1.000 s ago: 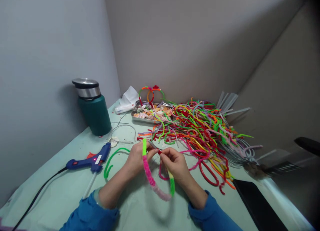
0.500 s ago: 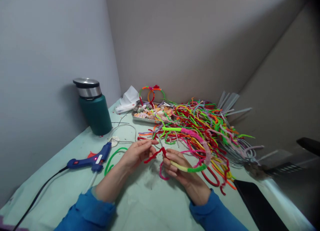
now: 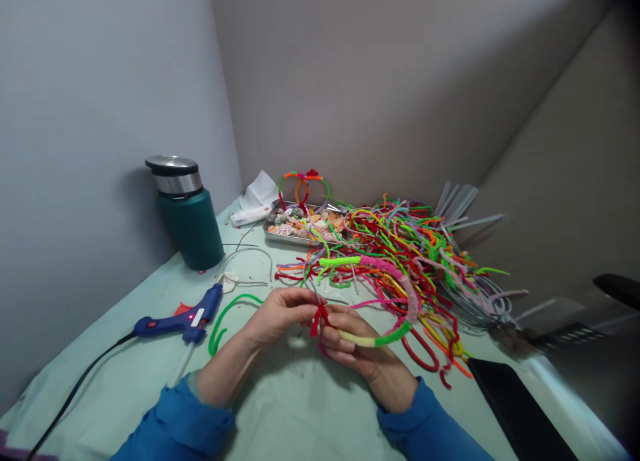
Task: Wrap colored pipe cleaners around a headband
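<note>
A headband wound in green, pink and yellow pipe cleaner curves up from my right hand, whose fingers are closed on its near end. At that end a red pipe cleaner wraps the grey wire core. Thumb and fingers of my left hand pinch this red pipe cleaner, and its loose end hangs down between the two hands. Below my fingers a magenta strand shows in part. Left of my left hand, a green pipe cleaner lies bent on the table.
A blue glue gun with its red light lit lies at left, near a green bottle. Behind my hands are a metal tray of small pieces and a heap of pipe cleaners. A black flat object lies at right.
My left hand has moved right and closed on the red pipe cleaner against the headband. The red end that stuck out leftward now hangs down.
</note>
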The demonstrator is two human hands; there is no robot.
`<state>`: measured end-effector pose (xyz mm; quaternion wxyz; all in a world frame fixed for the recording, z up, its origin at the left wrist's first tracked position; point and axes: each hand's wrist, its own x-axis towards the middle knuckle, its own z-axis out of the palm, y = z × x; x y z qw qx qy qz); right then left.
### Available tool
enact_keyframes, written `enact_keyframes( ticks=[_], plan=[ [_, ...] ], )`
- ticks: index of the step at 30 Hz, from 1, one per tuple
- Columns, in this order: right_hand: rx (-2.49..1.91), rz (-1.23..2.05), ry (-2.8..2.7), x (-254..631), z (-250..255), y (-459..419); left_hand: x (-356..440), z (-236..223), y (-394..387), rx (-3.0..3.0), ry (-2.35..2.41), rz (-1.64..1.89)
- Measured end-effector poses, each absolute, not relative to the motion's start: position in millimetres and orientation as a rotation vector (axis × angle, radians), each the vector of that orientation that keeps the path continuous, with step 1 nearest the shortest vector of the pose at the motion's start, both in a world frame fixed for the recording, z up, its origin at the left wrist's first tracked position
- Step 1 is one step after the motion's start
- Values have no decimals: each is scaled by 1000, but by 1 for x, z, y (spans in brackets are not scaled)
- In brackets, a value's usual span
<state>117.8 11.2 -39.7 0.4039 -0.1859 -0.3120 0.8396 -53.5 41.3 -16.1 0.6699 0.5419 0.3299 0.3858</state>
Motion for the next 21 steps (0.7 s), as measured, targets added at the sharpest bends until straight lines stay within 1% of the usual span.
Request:
enact_keyframes(
  ticks=[11,18,21],
  plan=[
    [-650,1903,-898,108,-30,9,-44,-8,38,1349,907,1026],
    [-1020,1487,-1006,96,-39,15,-38,-17,41,1366,1133,1143],
    [-1035,1448,-1014,96,-43,17,-38,-16,42,1348,1186,1138]
  ],
)
